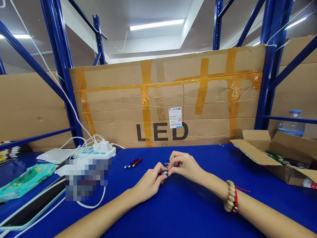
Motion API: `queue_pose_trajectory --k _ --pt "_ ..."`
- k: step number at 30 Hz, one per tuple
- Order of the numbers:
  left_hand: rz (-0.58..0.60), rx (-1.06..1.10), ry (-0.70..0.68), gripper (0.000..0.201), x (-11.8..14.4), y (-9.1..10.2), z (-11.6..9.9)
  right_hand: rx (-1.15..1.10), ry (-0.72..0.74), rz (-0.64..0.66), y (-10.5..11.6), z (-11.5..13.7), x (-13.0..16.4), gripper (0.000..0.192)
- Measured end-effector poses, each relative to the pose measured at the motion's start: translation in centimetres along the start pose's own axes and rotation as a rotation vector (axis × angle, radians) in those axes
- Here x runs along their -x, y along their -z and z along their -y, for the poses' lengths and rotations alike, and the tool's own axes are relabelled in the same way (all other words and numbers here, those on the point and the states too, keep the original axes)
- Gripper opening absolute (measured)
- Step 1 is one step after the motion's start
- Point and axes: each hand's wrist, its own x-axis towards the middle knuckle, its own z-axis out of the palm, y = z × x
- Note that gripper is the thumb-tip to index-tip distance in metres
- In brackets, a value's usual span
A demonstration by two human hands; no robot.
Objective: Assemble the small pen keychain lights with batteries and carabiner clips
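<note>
Both my hands meet over the middle of the blue table point(188, 211). My left hand point(148, 183) pinches a small dark cylindrical part point(164, 173) with a metallic band at its end. My right hand point(184, 167), with a bead bracelet on its wrist, has its fingertips closed on the same small part from the right. A few small round metal pieces point(167, 163) lie on the table just behind my fingers; what they are is too small to tell.
Three pens point(133, 162) in blue, black and red lie left of my hands. A white power strip point(101, 152) with chargers and cables sits at the left, beside a green packet point(27, 180) and a tablet point(32, 208). An open cardboard box point(274, 155) stands right, a taped "LED" carton point(160, 102) behind.
</note>
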Motion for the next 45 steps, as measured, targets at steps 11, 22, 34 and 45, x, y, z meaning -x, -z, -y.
queue_pose_trajectory --k 11,22,34,45 --pt "-0.129 -0.083 0.015 0.008 0.0 -0.2 0.1 -0.226 -0.300 -0.002 -1.4 0.1 0.2 0.019" --pt "-0.192 -0.074 0.031 0.010 -0.7 -0.1 0.3 -0.257 -0.263 -0.059 -0.8 0.1 -0.4 0.029" --pt "-0.173 -0.043 0.057 0.021 -1.1 0.1 0.9 0.002 -0.285 -0.075 0.1 -0.2 -0.7 0.021" --pt "-0.166 -0.216 0.153 0.025 -1.0 0.5 0.4 0.533 -0.219 0.187 2.0 -2.3 -0.4 0.004"
